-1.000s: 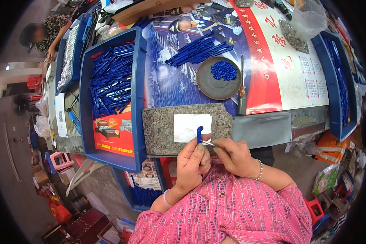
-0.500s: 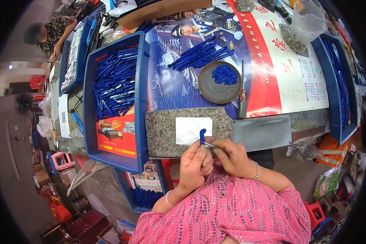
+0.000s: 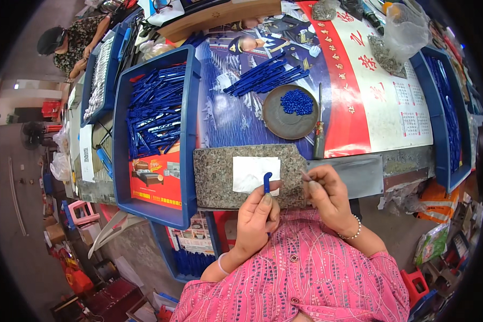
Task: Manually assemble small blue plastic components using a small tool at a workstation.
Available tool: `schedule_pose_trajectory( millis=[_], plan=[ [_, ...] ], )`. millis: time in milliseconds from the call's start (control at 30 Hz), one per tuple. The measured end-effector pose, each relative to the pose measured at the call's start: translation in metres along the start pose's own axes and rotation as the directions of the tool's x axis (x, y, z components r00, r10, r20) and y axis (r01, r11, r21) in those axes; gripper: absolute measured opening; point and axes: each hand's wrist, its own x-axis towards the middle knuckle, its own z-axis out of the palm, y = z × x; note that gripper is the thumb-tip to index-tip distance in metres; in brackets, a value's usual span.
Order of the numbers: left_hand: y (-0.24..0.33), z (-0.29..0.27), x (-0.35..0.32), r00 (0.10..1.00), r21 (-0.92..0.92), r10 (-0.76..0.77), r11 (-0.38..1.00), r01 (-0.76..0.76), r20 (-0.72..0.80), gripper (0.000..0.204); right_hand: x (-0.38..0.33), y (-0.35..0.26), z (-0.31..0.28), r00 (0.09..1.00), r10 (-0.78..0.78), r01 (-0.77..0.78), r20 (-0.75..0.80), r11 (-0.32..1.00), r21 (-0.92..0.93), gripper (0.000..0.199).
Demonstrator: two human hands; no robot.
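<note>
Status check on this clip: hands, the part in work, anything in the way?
Left hand shut on blue hooked part, held upright. Right hand pinching thin metal pin, apart from the part. Granite slab just beyond; nothing between hands.

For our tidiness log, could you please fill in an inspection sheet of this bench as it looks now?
Surface: speckled grey stone slab with a white paper square on a poster-covered table.
Job's things: hooked blue plastic piece in the left hand; thin metal pin in the right hand.
Clutter: round grey dish of blue caps, screwdriver, blue tray of blue sticks.
Grips: both pinched shut.
Cables: nothing seen.
Surroundings: another person at the far left.
</note>
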Motion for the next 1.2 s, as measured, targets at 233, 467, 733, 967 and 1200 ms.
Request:
schedule_pose_trajectory(
  millis=[233,467,733,967,1200],
  plan=[
    [-0.005,0.001,-0.002,0.954,0.688,0.298,0.699,-0.195,-0.032,0.036,0.009,-0.007,0.021,0.991,-0.047,0.1,0.124,0.877,-0.47,0.021],
    [0.0,0.002,-0.002,0.873,0.928,0.466,0.242,-0.284,0.146,0.04,0.013,0.003,0.029,0.955,-0.246,0.297,0.168,0.752,-0.588,0.018],
    [0.0,0.001,0.0,0.826,0.929,0.522,0.15,-0.337,0.215,0.04,0.011,0.001,0.026,0.975,-0.109,0.204,0.195,0.794,-0.573,0.017],
    [0.003,-0.002,0.0,0.821,0.932,0.548,0.189,-0.31,0.161,0.04,0.011,0.004,0.029,0.954,-0.251,0.298,0.163,0.761,-0.575,0.02],
    [0.003,0.001,0.005,0.766,0.937,0.596,0.061,-0.343,0.241,0.037,0.015,0.006,0.035,0.97,-0.196,0.242,0.143,0.814,-0.527,0.022]
  ],
)
